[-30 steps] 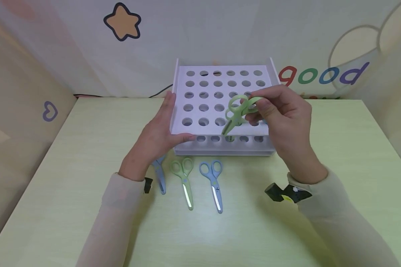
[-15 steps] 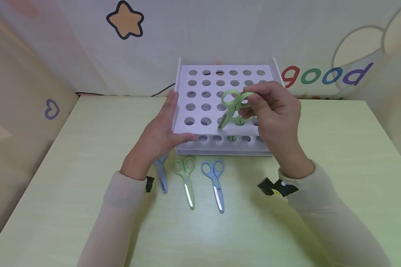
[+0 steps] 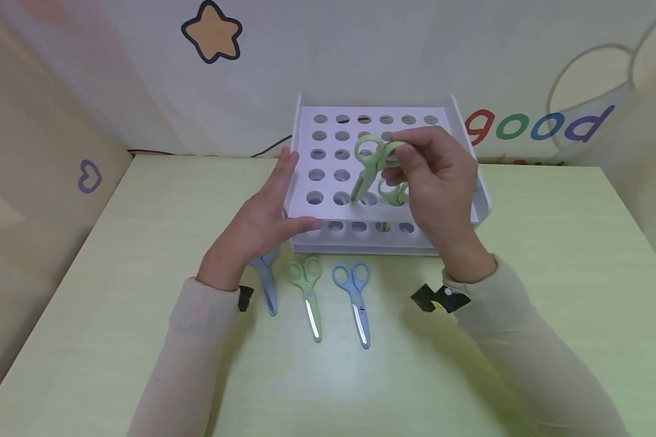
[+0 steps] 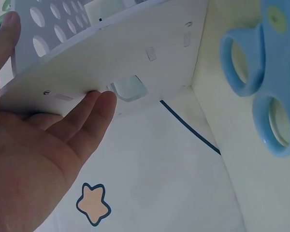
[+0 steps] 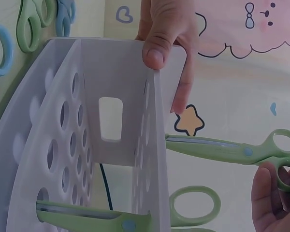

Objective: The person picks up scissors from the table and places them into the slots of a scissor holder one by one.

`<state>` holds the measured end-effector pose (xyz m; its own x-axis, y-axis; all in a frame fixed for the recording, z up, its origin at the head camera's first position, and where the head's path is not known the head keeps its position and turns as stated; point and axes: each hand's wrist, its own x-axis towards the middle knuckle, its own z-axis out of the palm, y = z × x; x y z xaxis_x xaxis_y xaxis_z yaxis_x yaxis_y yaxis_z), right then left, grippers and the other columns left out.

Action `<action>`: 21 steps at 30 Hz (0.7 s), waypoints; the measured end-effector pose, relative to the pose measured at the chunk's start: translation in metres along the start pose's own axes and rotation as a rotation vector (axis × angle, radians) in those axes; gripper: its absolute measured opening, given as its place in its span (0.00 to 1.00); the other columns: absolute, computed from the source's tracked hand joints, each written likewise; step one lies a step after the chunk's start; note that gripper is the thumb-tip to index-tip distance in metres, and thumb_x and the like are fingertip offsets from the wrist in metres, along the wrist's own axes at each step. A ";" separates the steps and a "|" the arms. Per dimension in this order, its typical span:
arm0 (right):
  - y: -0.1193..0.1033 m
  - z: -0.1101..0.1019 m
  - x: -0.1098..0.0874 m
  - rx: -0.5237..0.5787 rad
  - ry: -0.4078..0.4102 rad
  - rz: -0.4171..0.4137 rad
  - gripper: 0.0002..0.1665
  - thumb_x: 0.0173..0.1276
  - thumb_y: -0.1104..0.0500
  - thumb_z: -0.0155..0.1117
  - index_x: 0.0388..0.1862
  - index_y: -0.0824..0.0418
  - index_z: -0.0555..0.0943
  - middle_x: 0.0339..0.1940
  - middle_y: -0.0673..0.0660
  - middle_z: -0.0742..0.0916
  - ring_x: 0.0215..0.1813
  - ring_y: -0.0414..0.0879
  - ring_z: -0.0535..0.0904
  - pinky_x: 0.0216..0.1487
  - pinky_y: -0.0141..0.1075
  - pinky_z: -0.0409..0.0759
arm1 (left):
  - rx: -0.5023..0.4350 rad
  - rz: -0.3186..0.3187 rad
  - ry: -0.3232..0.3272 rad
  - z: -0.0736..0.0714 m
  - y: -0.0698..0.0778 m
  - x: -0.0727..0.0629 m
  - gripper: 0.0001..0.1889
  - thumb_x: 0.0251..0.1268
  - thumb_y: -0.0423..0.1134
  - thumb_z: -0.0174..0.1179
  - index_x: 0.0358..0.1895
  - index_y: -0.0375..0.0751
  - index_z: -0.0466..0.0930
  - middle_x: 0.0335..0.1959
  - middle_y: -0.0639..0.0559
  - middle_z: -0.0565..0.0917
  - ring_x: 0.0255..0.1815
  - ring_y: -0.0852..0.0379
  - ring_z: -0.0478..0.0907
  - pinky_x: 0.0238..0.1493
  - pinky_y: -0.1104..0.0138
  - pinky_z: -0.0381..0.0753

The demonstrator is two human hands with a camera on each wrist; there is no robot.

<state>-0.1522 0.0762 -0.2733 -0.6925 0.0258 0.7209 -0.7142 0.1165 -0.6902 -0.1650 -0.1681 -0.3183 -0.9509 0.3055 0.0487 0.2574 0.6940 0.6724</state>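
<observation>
My left hand (image 3: 254, 221) grips the front left corner of a white rack (image 3: 329, 186) with rows of round holes. Its thumb lies on the front edge; its fingers press the outer side wall. My right hand (image 3: 440, 182) pinches green scissors (image 3: 367, 170) by one handle loop, above the rack's front rows. Their blades slant down and left. In the right wrist view the tip of these scissors (image 5: 217, 148) is at the holed top panel; whether it enters a hole is hidden. Other green scissors (image 3: 398, 195) stand in a front-row hole, partly hidden by my right hand.
On the table before the rack lie blue scissors (image 3: 356, 297), green scissors (image 3: 309, 294) and more blue scissors (image 3: 268, 284), these partly covered by my left hand. Behind the rack rises a printed wall (image 3: 328, 54). A dark cable (image 3: 270, 147) runs along its foot.
My right hand has moved left and slightly away from me over the rack, carrying the green scissors. More of the scissors standing in the rack now shows. My left hand stays on the rack.
</observation>
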 end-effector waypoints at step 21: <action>0.012 0.027 -0.007 -0.117 -0.105 0.272 0.08 0.73 0.71 0.60 0.47 0.71 0.84 0.31 0.62 0.85 0.23 0.46 0.78 0.25 0.31 0.76 | 0.077 0.098 0.091 0.007 -0.010 0.005 0.64 0.49 0.56 0.79 0.83 0.51 0.41 0.83 0.56 0.38 0.70 0.48 0.66 0.57 0.57 0.74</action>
<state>-0.1591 0.0503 -0.2882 -0.8676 -0.0306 0.4963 -0.4891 0.2328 -0.8406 -0.1716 -0.1692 -0.3300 -0.9312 0.3167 0.1807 0.3593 0.7129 0.6022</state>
